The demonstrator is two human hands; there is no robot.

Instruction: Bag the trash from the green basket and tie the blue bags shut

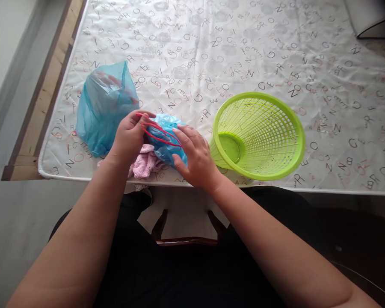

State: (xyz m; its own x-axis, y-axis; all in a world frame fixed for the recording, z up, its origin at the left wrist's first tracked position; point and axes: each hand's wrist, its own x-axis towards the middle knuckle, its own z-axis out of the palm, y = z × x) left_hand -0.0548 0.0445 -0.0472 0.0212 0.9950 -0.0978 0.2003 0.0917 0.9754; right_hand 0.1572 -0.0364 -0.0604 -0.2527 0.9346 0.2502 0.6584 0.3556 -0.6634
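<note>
String (162,140), red and looped, runs from my left hand (130,134) across to my right. The left is mostly closed, thumb and fingertips pinched together on one end of the loop. My right hand (195,152) is half open, its thumb apart from its lightly bent fingers; the loop's other end reaches those fingers, though I can't tell whether one has hooked it. Under the string, between my hands, lies a small crumpled blue bag (163,152), near the front edge of the white lettered cover (195,55). A pink cloth (143,162) sits just beside it, nearer me, partly below my left hand. Past that hand, on the left, stands a bigger blue bag (105,111), puffed out, with something reddish showing through. To my right a green basket (300,141) lies tilted, its mouth turned rightward.
</note>
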